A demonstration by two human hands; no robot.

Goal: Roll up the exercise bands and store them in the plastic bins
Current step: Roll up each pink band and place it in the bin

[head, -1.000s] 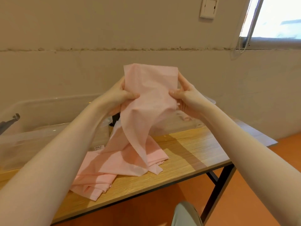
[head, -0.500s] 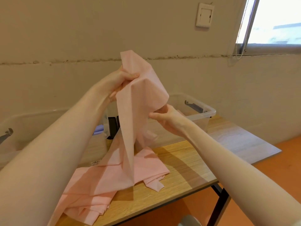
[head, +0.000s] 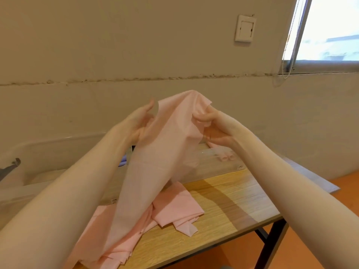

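Holding 1 pink band, 2 hands, left hand, right hand

beige wall, bright window, wooden table, orange floor.

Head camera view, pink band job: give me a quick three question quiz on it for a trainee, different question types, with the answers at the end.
1. True or false: the pink band lies rolled up inside a clear bin.
2. Multiple choice: where does the band's lower end rest? A) on the wooden table B) on the orange floor C) on the window sill
3. Fill in: the right hand pinches the band near its ____ end, while the left hand holds the other edge.

Key: 1 false; 2 A; 3 top
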